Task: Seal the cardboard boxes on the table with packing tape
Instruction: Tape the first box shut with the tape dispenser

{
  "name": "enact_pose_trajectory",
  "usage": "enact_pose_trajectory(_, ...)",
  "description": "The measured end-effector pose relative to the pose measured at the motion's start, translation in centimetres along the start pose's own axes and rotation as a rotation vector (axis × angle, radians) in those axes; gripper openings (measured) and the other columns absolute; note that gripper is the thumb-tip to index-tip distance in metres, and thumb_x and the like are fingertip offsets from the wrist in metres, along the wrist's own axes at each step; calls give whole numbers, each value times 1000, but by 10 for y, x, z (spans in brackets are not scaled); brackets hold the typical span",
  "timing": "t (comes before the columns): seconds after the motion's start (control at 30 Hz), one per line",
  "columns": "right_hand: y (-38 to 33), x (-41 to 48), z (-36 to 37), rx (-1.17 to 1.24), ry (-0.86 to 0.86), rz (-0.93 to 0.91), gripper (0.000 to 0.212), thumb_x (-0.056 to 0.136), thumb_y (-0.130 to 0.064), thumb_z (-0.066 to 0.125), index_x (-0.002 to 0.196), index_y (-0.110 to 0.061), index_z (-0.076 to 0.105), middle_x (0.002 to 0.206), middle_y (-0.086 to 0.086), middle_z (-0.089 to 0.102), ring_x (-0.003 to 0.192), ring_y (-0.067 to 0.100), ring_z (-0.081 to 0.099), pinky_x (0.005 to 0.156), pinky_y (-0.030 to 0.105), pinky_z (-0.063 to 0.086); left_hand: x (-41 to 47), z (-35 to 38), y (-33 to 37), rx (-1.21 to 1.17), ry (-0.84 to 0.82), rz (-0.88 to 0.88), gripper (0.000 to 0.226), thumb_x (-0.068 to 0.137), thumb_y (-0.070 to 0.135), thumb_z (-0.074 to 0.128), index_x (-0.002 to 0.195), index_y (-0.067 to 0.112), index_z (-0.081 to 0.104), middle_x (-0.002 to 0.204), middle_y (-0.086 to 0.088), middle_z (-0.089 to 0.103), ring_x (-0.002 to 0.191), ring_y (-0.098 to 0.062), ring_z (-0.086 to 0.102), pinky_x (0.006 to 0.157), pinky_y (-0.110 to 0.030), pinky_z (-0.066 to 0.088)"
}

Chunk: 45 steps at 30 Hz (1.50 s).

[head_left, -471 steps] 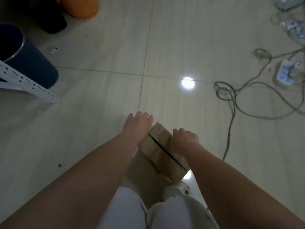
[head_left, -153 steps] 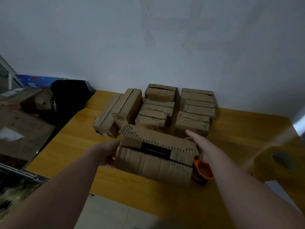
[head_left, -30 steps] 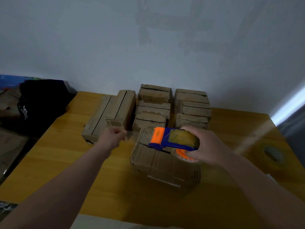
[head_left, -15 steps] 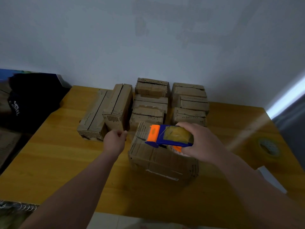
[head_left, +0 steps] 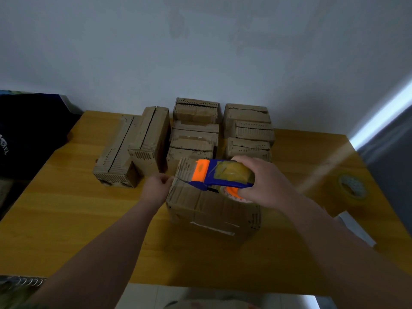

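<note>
A brown cardboard box (head_left: 211,212) stands on the yellow wooden table (head_left: 66,219), nearest to me. My right hand (head_left: 265,181) grips a blue and orange tape dispenser (head_left: 220,176) holding a roll of clear tape, right above the box top. A strip of tape runs from the dispenser's orange end to my left hand (head_left: 156,188), which pinches the tape's free end at the box's top left edge. Behind it, several more cardboard boxes (head_left: 196,130) stand packed together against the wall.
A spare roll of tape (head_left: 353,186) lies on the table at the right. A black bag (head_left: 29,130) sits left of the table. A white sheet (head_left: 356,228) hangs off the table's right edge. A spiral notebook (head_left: 20,284) shows at the bottom left.
My left hand has moved right onto the box's left edge and taken the tape end. The dispenser in my right hand stays over the box top.
</note>
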State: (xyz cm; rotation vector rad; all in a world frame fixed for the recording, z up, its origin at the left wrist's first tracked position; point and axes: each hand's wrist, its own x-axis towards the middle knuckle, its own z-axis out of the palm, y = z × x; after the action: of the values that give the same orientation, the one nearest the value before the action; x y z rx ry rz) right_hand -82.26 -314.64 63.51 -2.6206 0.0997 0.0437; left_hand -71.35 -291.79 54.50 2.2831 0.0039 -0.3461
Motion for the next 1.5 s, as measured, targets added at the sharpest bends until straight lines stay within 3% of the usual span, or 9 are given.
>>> enact_pose_trajectory(0.17, 2, -2, 1, 17, 24, 1, 77, 75, -29, 78, 141, -30, 39, 127, -2, 49, 109, 16, 49, 84, 32, 48, -6, -5, 0, -62, -279, -280, 40, 100, 32, 47, 134, 12, 47, 114, -16, 59, 99, -31, 56, 82, -44, 50)
enact_pose_trajectory(0.33, 2, -3, 3, 40, 25, -14, 75, 76, -30, 78, 140, -30, 41, 126, -1, 50, 108, 16, 49, 84, 32, 46, -14, -7, 6, -343, 13, -86, 27, 96, 11, 49, 118, 11, 65, 108, -6, 63, 108, -27, 58, 89, -40, 50)
enact_pose_trajectory(0.43, 4, -3, 3, 65, 39, -10, 73, 75, -29, 77, 138, -31, 42, 123, -1, 50, 107, 17, 49, 83, 34, 47, -28, -9, 15, -536, -307, -60, 53, 88, 10, 51, 139, 21, 45, 127, -2, 50, 116, -21, 48, 95, -35, 43)
enact_pose_trajectory(0.6, 5, -6, 4, 77, 46, -18, 70, 75, -26, 77, 136, -31, 44, 112, -4, 47, 100, 15, 48, 76, 29, 42, -29, -22, 15, -199, -622, 67, 103, 61, 34, 82, 146, 23, 25, 133, 5, 48, 126, -22, 45, 105, -40, 41)
enact_pose_trajectory(0.7, 5, -6, 2, 65, 39, -34, 71, 74, -27, 77, 136, -32, 44, 109, -7, 45, 98, 13, 48, 74, 27, 42, -12, -25, 25, 340, -528, 347, 135, 63, 43, 86, 152, 22, -13, 160, 2, -7, 147, -25, -7, 118, -52, 14)
enact_pose_trajectory(0.77, 4, -6, 1, 69, 40, -39, 72, 73, -26, 78, 136, -32, 44, 108, -9, 44, 98, 11, 48, 73, 25, 42, -3, -25, 35, 597, -528, 511, 139, 58, 53, 85, 151, 26, -15, 158, 3, -23, 143, -27, -24, 115, -62, 4)
enact_pose_trajectory(1.03, 6, -8, -12, 74, -56, -84, 79, 65, -39, 76, 137, -35, 45, 113, -8, 50, 89, 3, 52, 67, 15, 38, 13, -18, 44, 855, -500, 712, 131, 52, 70, 78, 152, 31, 4, 157, 4, 4, 145, -24, 6, 116, -56, 16)
enact_pose_trajectory(1.23, 21, -18, -30, 88, -91, -128, 59, 63, -33, 66, 122, -32, 57, 89, -9, 63, 73, 4, 58, 55, 13, 39, -1, -21, 49, 991, -438, 699, 133, 57, 72, 73, 152, 19, -4, 159, -3, 3, 146, -23, 6, 120, -43, 5)
enact_pose_trajectory(1.5, 31, -24, -22, 27, -23, -103, 68, 72, -22, 72, 133, -37, 47, 97, -9, 47, 78, 3, 51, 62, 17, 35, -9, -20, 67, 1116, -518, 671, 132, 63, 69, 72, 152, 16, -10, 159, -6, -3, 146, -27, -1, 117, -44, -4)
